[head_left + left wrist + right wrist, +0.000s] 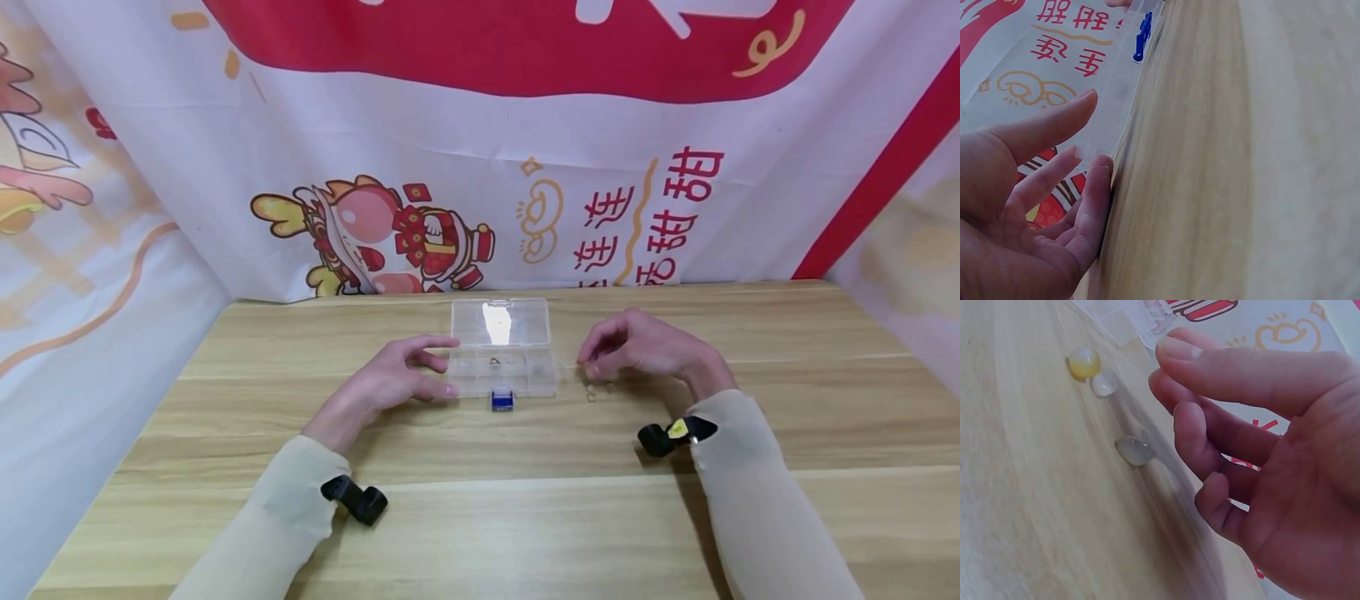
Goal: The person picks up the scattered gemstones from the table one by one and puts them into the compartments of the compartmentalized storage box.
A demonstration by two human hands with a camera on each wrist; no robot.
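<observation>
A clear plastic divided box (461, 385) stands on the table with its lid (528, 323) raised at the back and a blue latch (502, 402) in front. One small brownish piece (494, 362) lies inside. At the box's left end is my left hand (401, 371), fingers extended and fingertips touching it. My right hand (637, 346) hovers right of the box, thumb and forefinger close together; whether something small is between them is hidden. Below it lie a yellow-and-white bead (1084, 363), a clear bead (1104, 384) and a greyish translucent bead (1135, 450).
The wooden table (480, 500) extends toward me. A printed cloth (420, 125) hangs behind the table, with more cloth at both sides. Each wrist carries a black camera, the left one (356, 498) and the right one (675, 435).
</observation>
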